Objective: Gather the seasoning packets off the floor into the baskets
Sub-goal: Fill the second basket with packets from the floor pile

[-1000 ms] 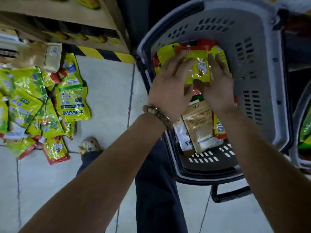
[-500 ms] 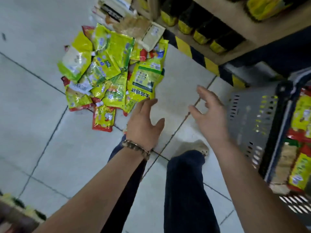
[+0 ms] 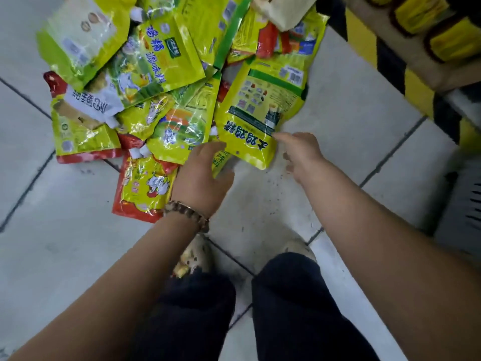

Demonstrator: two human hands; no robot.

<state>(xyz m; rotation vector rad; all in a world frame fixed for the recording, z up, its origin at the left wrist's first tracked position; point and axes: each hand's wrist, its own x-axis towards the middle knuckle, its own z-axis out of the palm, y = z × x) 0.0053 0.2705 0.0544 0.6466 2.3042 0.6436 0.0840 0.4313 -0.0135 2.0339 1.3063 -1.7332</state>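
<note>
A heap of seasoning packets (image 3: 161, 82) is spread over the tiled floor (image 3: 65, 256) from 10 to 12 o'clock. The left hand (image 3: 201, 175) is held wide, with its fingers spread at the heap's near edge and nothing gripped. The right hand (image 3: 303, 155) is loosely open, with its forefinger laid at the near corner of a large yellow packet (image 3: 260, 108). A grey basket (image 3: 463, 209) is partly seen at 3 o'clock, well apart from the heap.

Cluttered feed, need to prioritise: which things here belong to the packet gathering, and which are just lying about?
Job: seasoning packets, grey basket, left hand, right hand.
Lying about: shelf stock, striped shelf base.
</note>
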